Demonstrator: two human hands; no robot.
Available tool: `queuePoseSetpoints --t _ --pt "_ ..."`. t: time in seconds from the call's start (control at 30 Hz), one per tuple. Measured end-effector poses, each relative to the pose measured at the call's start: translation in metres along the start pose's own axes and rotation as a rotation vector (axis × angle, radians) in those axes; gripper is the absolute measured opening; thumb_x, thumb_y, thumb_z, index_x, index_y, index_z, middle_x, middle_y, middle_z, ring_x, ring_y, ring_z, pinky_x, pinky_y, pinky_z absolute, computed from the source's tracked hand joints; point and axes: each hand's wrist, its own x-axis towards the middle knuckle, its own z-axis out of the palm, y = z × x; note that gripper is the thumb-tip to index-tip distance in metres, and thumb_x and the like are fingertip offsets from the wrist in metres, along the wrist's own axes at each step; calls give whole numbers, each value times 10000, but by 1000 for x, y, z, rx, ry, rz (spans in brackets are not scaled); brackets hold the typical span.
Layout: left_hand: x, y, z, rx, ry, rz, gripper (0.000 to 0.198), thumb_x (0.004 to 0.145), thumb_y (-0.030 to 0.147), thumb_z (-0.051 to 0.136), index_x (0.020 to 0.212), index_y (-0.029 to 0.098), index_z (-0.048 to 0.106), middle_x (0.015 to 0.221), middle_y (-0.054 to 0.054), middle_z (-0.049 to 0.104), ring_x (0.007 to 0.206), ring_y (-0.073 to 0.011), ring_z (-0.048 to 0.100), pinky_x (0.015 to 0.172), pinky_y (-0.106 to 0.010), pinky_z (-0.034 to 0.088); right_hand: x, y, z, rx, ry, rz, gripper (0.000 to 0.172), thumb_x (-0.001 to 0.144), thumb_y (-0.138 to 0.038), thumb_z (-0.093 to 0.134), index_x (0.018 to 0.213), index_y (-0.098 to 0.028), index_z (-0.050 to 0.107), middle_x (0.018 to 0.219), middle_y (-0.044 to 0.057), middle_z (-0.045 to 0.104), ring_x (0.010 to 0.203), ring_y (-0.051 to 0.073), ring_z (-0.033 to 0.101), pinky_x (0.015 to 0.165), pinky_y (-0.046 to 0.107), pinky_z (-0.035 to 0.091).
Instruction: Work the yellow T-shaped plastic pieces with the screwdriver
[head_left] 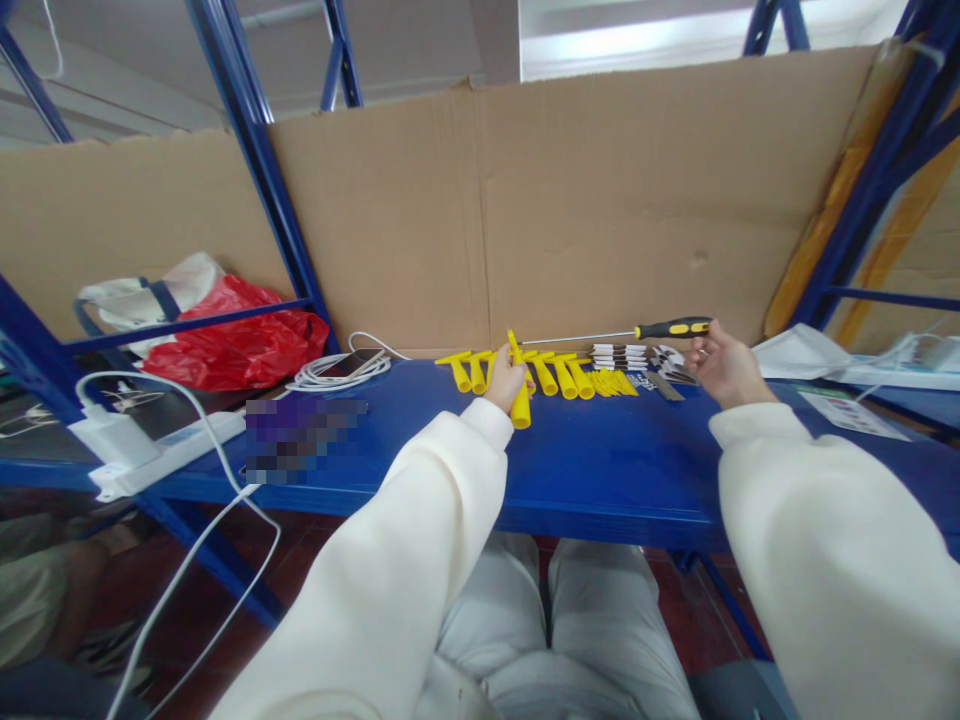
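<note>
My left hand (507, 380) is closed around a yellow plastic handle (520, 410) with a wide tube-like end pointing toward me. A long screwdriver (673, 328) with a black and yellow grip lies level in my right hand (727, 368), whose fingers pinch the grip's end. Its thin shaft runs left to the upper part of the yellow handle; whether the tip touches it I cannot tell. Behind and beside my left hand, several similar yellow T-shaped handles (547, 376) lie in a row. Right of them are small flat yellow pieces (613, 383) and black-and-white stacked pieces (619, 357).
A flat grey strip (664, 388) lies on the blue table (592, 470). Cardboard (600, 200) walls the back. At left are a coiled white cable (341, 372), a red plastic bag (240, 335) and a power strip (165, 460). White packaging (799, 350) lies at right.
</note>
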Motion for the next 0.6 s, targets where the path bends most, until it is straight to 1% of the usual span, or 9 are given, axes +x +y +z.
queuePoseSetpoints --t 0.07,0.1,0.23,0.3,0.4,0.47,0.53,0.6 --pt "-1 1 0 -2 -3 -4 670 919 57 487 1555 259 422 1439 -120 604 473 -22 531 396 -175 433 3 1 -2 -21 5 -22 403 956 -387 701 685 -200 468 533 -60 440 429 72 351 400 166 345" --pt "-2 1 0 -1 -3 -5 666 923 55 486 1554 259 423 1435 -117 606 475 -23 530 397 -175 432 5 1 -3 -21 17 -29 396 951 -387 704 693 -204 465 544 -59 442 435 74 353 401 170 344" --pt "-2 0 0 23 -10 11 650 931 79 512 1546 278 447 1354 -96 656 505 -43 554 415 -175 434 8 0 -4 15 65 1 353 1012 -291 538 684 -215 431 554 -38 453 453 98 387 402 191 346" --pt "-2 -1 0 35 -12 16 654 929 100 531 1550 292 451 1347 -96 661 524 -57 578 430 -185 444 8 0 -4 31 64 17 359 1001 -269 531 669 -218 402 527 -40 425 439 97 364 390 188 318" --pt "-1 -2 0 37 -11 17 654 935 134 535 1559 308 441 1415 -103 629 538 -67 595 445 -203 464 10 1 -5 59 28 39 421 1002 -303 556 651 -220 339 458 -62 313 402 83 288 370 175 268" --pt "-1 -2 0 32 -13 21 644 944 146 520 1563 301 433 1443 -108 614 542 -69 593 445 -208 472 11 3 -6 71 3 40 471 1019 -354 557 644 -221 306 432 -72 251 387 80 256 361 173 260" --pt "-1 -2 0 36 -11 21 641 947 149 518 1565 294 431 1432 -109 621 554 -76 604 448 -209 474 10 3 -5 68 1 18 526 1009 -430 596 636 -223 289 430 -77 244 386 80 258 359 173 268" --pt "0 -2 0 46 -1 16 654 937 144 540 1564 299 436 1402 -108 634 574 -89 628 461 -215 478 7 2 -3 57 28 -2 544 1006 -478 597 625 -220 308 443 -72 285 399 79 292 366 165 288"
